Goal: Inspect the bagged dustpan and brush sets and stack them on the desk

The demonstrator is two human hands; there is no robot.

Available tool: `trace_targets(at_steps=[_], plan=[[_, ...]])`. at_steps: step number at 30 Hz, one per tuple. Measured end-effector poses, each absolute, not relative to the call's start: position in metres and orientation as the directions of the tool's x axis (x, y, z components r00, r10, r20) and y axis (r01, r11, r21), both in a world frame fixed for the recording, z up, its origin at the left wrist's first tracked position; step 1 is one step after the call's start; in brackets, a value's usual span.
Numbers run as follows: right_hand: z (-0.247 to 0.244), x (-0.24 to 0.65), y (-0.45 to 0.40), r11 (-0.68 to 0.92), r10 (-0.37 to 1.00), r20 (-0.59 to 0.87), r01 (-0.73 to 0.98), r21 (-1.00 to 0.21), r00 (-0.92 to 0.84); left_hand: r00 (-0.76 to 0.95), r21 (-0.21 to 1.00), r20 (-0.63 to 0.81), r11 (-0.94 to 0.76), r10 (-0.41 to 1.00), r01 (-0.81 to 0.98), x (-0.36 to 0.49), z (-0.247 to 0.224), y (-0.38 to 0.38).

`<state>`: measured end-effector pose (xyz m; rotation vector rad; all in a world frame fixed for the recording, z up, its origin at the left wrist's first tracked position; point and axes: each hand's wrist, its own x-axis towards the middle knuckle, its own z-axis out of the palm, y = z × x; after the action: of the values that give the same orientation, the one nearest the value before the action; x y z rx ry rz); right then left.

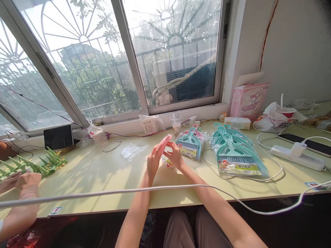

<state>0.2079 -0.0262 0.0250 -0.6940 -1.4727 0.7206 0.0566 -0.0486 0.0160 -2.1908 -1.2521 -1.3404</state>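
In front of me my left hand [154, 158] is closed around a thin pink plastic piece [165, 140], seen nearly edge-on, so its exact kind is unclear. My right hand [175, 155] has its fingers bent against the same piece from the other side. Below the hands, a printed label card [168, 162] shows in part, mostly covered by them. Just right of my right hand lies a bagged teal dustpan and brush set [192, 143], with some pink behind it. Farther right is a stack of similar teal dustpan and brush sets [238, 155].
A white cable [144, 189] crosses in front of my forearms. A drink cup [176, 124] stands near the window; a crumpled clear bag [133, 151] lies left. A power strip [297, 156] is at right. At far left, another person's hands [28, 181] touch green plastic parts [49, 163].
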Motion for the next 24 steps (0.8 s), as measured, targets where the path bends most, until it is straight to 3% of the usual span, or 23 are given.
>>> trace_targets(at_steps=[5,8,19,24], plan=[[0.021,0.202,-0.022,0.555,0.815,0.561,0.085,-0.827,0.141,0.298,0.04,0.837,-0.594,0.459,0.803,0.065,0.014,-0.047],[0.019,0.204,-0.014,0.517,0.837,0.526,0.096,-0.85,0.151,0.31,0.022,0.828,-0.58,0.467,0.815,0.069,0.013,-0.047],[0.02,0.198,-0.011,0.568,0.821,0.57,0.061,-0.821,0.027,0.168,0.208,0.806,-0.536,0.568,0.818,0.056,0.012,-0.046],[0.026,0.198,-0.018,0.572,0.818,0.573,0.035,-0.82,0.056,0.104,0.297,0.794,-0.531,0.599,0.793,0.055,0.013,-0.043]])
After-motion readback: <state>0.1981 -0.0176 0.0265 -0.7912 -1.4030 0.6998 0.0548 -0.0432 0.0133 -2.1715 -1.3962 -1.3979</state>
